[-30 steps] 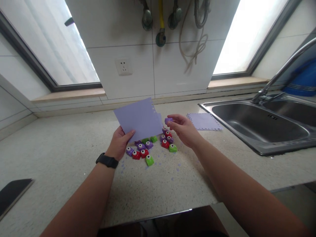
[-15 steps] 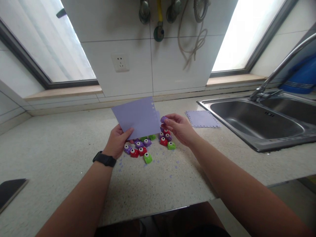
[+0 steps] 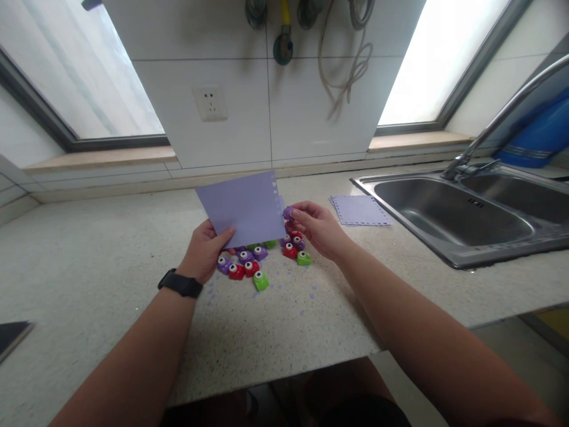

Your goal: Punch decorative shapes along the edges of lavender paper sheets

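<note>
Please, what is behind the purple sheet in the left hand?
Green punches and a purple punch show partly below the sheet; it hides their other parts, and whatever else it covers cannot be seen.

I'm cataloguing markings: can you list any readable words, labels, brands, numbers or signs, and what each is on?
No words, labels, brands, numbers or signs can be read.
Frontmost green punch: dark mark on its round white top, too small to read.
Purple sheet in the left hand: no writing on the visible side.
Purple punch in the right hand: nothing legible.
Black wristband: nothing legible.
</note>
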